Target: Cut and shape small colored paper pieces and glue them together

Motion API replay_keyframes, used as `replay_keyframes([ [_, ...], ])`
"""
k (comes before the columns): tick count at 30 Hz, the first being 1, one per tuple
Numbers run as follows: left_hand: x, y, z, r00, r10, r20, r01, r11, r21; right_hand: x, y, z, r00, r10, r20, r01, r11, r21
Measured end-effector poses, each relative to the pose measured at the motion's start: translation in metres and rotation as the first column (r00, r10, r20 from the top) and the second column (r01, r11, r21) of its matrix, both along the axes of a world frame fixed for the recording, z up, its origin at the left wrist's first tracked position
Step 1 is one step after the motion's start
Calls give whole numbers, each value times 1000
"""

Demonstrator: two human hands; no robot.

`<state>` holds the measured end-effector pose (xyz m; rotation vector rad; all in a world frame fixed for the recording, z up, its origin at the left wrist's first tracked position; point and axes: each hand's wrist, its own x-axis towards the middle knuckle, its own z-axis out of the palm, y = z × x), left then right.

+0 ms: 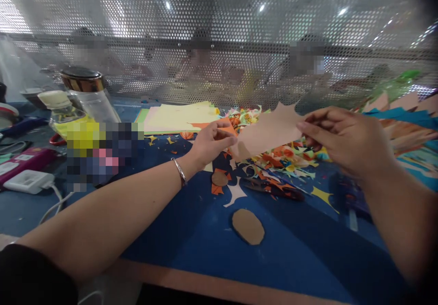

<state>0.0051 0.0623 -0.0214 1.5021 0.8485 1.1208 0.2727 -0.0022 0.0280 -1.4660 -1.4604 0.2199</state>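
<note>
A pale pink sheet (268, 134), apparently cut along its far edge with much left whole, is held by left hand (214, 143) and right hand (345, 136) above the bench (191, 245), beyond a front-edge cardboard oval (248, 226).

The paper (270, 132) is pinkish, the table (167, 234) blue.

Paper (270, 129) between hands (347, 138) | on table (178, 232): cardboard (248, 226) before scraps (285, 153), bottles (99, 105) left

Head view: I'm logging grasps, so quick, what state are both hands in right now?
Left hand: at the left edge of the pale pink paper; whether it grips cannot be told.
Right hand: closed, pinching the pale pink paper's right edge.
</note>
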Motion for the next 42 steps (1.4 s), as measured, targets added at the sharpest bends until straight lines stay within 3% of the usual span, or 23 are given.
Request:
replay_keyframes([
  [7,1,-10,9,965,-206,-162,214,976,32,-1,-1,-2,998,22,63,-23,1000,9],
  [13,5,-9,5,999,-38,-10,35,979,-200,-19,-13,-5,962,-72,263,26,984,174],
  [15,7,-7,4,998,-9,56,25,957,-290,-33,-22,-3,955,-6,298,-36,990,136],
  [16,7,-6,4,996,-5,86,32,949,-315,-41,-27,-2,935,112,337,-138,989,52],
  [17,8,-6,4,993,-5,115,43,945,-325,-48,-32,-2,891,275,361,-261,961,-87],
  [18,8,-6,4,990,-11,144,58,944,-325,-56,-38,-2,822,444,357,-384,895,-228],
  [20,9,-7,4,982,-21,188,80,946,-315,-69,-48,-3,662,680,317,-516,719,-465],
  [22,10,-9,5,976,-37,215,105,943,-317,-78,-57,-5,567,769,294,-527,614,-588],
  [24,11,-11,6,970,-54,236,132,935,-329,-84,-62,-7,504,816,284,-504,545,-670],
  [29,11,-17,9,956,-66,285,171,917,-361,-87,-68,-7,442,850,287,-463,490,-738],
  [31,12,-18,11,955,-62,292,180,898,-400,-87,-68,-6,444,845,296,-459,499,-735],
  [34,13,-21,12,953,-54,300,191,874,-447,-84,-65,-7,471,805,360,-476,576,-665],
  [37,15,-25,11,949,-64,310,213,854,-475,-77,-56,-10,535,698,476,-493,716,-495],
  [40,17,-30,12,944,-120,308,265,833,-485,-66,-43,-14,645,478,596,-424,873,-241],
  [42,18,-33,13,946,-153,286,284,816,-504,-59,-34,-17,681,360,638,-353,924,-145],
])
